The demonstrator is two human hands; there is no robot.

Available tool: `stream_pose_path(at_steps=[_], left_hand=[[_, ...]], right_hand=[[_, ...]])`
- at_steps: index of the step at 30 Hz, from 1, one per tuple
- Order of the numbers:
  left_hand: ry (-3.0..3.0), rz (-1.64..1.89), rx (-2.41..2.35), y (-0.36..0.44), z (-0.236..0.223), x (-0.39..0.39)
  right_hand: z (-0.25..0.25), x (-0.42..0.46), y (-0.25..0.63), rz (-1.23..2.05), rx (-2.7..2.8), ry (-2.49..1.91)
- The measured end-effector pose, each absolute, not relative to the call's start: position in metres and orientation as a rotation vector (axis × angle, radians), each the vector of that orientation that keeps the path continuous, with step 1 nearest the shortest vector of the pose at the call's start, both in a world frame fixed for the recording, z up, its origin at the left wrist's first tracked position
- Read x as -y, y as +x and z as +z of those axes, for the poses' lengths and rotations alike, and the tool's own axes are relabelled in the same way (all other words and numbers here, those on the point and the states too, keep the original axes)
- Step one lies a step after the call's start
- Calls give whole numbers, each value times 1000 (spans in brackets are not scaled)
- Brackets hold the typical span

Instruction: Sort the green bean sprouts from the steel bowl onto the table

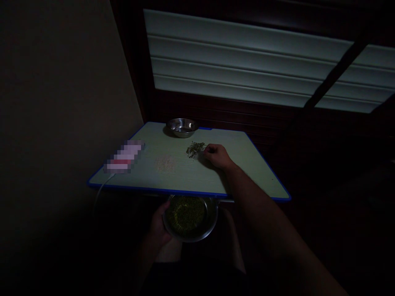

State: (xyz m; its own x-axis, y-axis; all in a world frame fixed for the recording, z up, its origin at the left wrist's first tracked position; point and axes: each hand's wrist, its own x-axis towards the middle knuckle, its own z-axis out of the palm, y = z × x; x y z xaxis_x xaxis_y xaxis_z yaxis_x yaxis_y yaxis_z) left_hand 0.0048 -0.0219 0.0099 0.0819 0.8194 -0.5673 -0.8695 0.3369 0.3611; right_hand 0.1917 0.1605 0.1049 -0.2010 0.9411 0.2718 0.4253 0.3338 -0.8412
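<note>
My left hand point(159, 228) is closed on the rim of a steel bowl point(191, 218) full of small green grains, held just below the near edge of the table. My right hand point(216, 156) rests on the pale table top point(185, 176) with its fingers curled together beside a small heap of green grains point(195, 149). What the fingers pinch, if anything, is too small to make out. A pale heap of lighter grains point(166, 163) lies to the left of the green heap.
An empty steel bowl point(182, 126) stands at the table's far edge. A blurred-out flat object point(123, 157) with a white cable lies at the left. The table has a blue rim point(191, 192). A wall is on the left and a louvred window behind.
</note>
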Motion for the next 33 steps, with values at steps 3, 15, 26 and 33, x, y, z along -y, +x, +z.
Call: stream_pose_path(at_steps=[3,15,26,33], left_hand=[[-70,1257,-775,4,9,22],[-62,1276,-766,2,2,21],[-24,1245,-730,0,-3,21],[-4,1248,-676,0,-9,21]], right_hand=[[104,-162,192,783,1798,-1193],[107,-159,193,1000,1797,-1154],[116,-148,203,1184,1883,-1138],[108,-126,214,975,2043,-1121]])
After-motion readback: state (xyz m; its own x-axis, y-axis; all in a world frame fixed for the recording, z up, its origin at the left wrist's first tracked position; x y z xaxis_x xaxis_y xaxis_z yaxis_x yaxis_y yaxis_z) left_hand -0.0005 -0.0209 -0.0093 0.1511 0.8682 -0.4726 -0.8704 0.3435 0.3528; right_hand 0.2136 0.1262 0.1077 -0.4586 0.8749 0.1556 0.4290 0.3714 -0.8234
